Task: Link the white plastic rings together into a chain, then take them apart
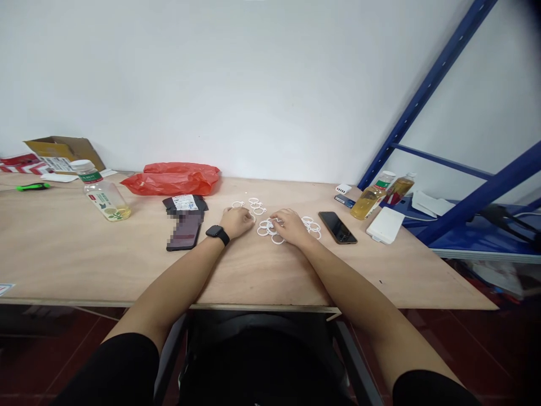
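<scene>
Small white plastic rings lie in two loose groups on the wooden table (pixel 262 276). My left hand (pixel 236 221), with a black watch on its wrist, is closed, and a white ring (pixel 253 218) shows at its fingertips. Just behind that hand is the smaller group of rings (pixel 259 211). My right hand (pixel 292 226) curls over the larger pile of rings (pixel 278 239), its thumb and fingers pinching a white ring at the pile's left part. The palm hides some of the pile; more rings (pixel 313 228) stick out on its right side.
A dark phone (pixel 338 228) and a white box-shaped device (pixel 385 225) lie to the right, near a drink bottle (pixel 372 197). On the left are a black pouch (pixel 186 225), a red plastic bag (pixel 177 179) and a tilted bottle (pixel 103 194). Blue shelving (pixel 465 208) borders the right.
</scene>
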Action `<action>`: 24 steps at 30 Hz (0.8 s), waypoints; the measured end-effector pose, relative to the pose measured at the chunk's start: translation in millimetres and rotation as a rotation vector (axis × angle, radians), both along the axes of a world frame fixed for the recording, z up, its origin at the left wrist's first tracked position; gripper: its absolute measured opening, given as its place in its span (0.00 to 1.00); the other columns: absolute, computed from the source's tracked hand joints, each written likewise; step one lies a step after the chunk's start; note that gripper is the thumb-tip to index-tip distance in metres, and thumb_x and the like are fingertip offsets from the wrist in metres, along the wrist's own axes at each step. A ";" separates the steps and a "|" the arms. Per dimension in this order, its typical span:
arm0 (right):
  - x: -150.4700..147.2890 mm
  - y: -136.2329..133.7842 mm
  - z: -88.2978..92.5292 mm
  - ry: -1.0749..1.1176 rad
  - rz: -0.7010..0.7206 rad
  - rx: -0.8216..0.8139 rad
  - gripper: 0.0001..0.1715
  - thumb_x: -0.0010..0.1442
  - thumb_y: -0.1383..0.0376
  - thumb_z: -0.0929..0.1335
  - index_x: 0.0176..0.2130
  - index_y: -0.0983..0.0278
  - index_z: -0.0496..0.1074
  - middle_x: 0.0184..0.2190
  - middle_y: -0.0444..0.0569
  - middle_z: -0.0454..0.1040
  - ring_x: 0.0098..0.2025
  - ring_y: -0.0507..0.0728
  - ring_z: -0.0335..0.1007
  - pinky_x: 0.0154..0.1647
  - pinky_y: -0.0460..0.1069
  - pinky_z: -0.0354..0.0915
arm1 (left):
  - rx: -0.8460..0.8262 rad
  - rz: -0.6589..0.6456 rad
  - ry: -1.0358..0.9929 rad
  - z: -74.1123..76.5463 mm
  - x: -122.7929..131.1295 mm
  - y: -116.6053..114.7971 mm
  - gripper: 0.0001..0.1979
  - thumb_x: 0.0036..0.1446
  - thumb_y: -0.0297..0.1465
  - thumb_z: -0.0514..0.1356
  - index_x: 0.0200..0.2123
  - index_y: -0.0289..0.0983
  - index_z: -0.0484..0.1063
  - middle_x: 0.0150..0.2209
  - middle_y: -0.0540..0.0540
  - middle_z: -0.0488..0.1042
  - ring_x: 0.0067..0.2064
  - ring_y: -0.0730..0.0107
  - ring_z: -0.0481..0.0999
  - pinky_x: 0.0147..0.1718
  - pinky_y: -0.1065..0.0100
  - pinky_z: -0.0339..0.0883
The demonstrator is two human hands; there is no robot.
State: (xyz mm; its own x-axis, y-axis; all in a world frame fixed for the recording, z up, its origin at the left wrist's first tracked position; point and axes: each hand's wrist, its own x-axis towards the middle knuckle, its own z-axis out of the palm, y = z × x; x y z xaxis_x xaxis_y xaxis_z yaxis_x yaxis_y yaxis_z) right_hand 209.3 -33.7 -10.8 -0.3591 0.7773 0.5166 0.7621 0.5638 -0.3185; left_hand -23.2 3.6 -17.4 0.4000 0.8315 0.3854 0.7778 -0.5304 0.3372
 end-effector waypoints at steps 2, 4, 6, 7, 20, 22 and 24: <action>-0.1 -1.0 1.2 0.031 0.010 0.014 0.09 0.60 0.68 0.67 0.42 0.62 0.76 0.42 0.52 0.79 0.46 0.60 0.72 0.51 0.56 0.64 | 0.068 -0.079 -0.096 1.5 1.0 -0.8 0.08 0.54 0.36 0.62 0.35 0.38 0.75 0.49 0.42 0.78 0.51 0.58 0.76 0.53 0.57 0.66; -0.4 -2.8 2.8 0.065 0.029 0.019 0.11 0.61 0.66 0.67 0.45 0.62 0.75 0.43 0.52 0.78 0.47 0.61 0.72 0.52 0.56 0.64 | 0.145 -0.175 -0.174 5.2 3.9 -4.9 0.09 0.55 0.35 0.62 0.38 0.38 0.75 0.53 0.41 0.75 0.54 0.59 0.74 0.54 0.57 0.67; -1.7 -5.3 4.7 0.103 0.059 0.011 0.16 0.63 0.64 0.67 0.51 0.61 0.72 0.46 0.53 0.78 0.49 0.61 0.71 0.53 0.57 0.64 | 0.209 -0.270 -0.207 10.1 8.1 -11.6 0.10 0.57 0.36 0.61 0.40 0.38 0.74 0.55 0.40 0.74 0.56 0.58 0.73 0.56 0.55 0.66; -2.8 -6.8 5.6 0.123 0.077 0.001 0.19 0.63 0.64 0.66 0.54 0.61 0.70 0.47 0.53 0.77 0.50 0.61 0.71 0.54 0.57 0.64 | 0.232 -0.316 -0.208 12.3 10.4 -15.2 0.11 0.57 0.37 0.61 0.41 0.38 0.73 0.55 0.40 0.73 0.57 0.58 0.73 0.57 0.54 0.66; -19.8 -22.3 11.6 0.359 0.129 -0.164 0.13 0.63 0.64 0.66 0.47 0.60 0.76 0.42 0.48 0.80 0.45 0.58 0.76 0.49 0.53 0.69 | 0.099 -0.320 -0.402 6.9 24.2 -25.6 0.12 0.64 0.33 0.57 0.49 0.38 0.73 0.49 0.42 0.78 0.49 0.63 0.78 0.51 0.59 0.73; -18.1 -22.1 12.0 0.344 0.121 -0.139 0.13 0.63 0.64 0.66 0.46 0.60 0.77 0.43 0.49 0.80 0.45 0.58 0.76 0.49 0.53 0.69 | -0.011 -0.332 -0.522 2.9 26.2 -23.5 0.15 0.62 0.34 0.59 0.51 0.37 0.71 0.49 0.41 0.78 0.49 0.62 0.79 0.49 0.59 0.75; -16.8 -21.7 11.7 0.327 0.129 -0.119 0.12 0.63 0.63 0.66 0.45 0.60 0.77 0.43 0.50 0.80 0.46 0.58 0.75 0.49 0.53 0.68 | -0.131 -0.370 -0.654 -1.4 27.8 -19.8 0.17 0.60 0.34 0.62 0.51 0.35 0.70 0.49 0.39 0.78 0.48 0.61 0.80 0.47 0.59 0.76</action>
